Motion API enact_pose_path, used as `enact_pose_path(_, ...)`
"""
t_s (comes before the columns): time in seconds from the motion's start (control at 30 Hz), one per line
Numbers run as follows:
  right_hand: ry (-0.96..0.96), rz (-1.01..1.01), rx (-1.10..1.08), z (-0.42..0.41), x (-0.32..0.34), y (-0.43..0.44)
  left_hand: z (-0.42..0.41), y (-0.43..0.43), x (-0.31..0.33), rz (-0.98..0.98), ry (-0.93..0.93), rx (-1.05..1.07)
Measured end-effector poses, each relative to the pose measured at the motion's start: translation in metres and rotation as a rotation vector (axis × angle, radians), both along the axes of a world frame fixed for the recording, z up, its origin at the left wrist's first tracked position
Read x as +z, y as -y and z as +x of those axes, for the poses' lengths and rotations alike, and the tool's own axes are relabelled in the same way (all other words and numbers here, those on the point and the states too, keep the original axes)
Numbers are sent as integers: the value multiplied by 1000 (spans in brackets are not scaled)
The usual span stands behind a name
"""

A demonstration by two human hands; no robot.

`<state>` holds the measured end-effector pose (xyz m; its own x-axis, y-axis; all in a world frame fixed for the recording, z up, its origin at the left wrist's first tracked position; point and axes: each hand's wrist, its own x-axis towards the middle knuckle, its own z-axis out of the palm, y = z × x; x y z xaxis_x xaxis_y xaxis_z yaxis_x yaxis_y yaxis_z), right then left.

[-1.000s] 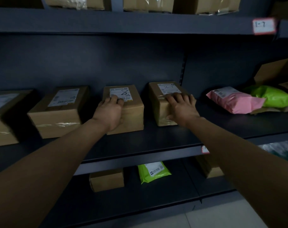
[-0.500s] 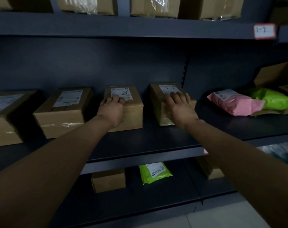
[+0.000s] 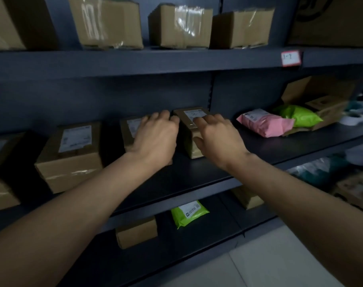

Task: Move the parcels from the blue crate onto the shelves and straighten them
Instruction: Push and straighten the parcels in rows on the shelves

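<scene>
Parcel (image 3: 185, 133) lengthwise, front to back

Arms outstretched, left grip (image 3: 155, 139) and right grip (image 3: 219, 139) palm-down.

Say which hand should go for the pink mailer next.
Right, likely. The right hand rests on the box nearest the pink mailer, which lies further right; the left hand is on the next box leftward and would have to cross.
</scene>
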<state>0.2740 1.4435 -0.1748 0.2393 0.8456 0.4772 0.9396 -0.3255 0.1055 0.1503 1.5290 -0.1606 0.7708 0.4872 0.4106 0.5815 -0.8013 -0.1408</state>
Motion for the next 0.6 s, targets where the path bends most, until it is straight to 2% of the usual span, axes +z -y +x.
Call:
enact_pose_path(0.27,-14,98,-115,-42,116,61,-39,58,114,31,98,-247)
enact_pose_path(0.43,-29,136,-156,-33,182,65,-39,54,179,0,120,-240)
enact_pose_path(0.6,-85,-27,-196,-6,213,52,-18,29,213,-50,31,-119)
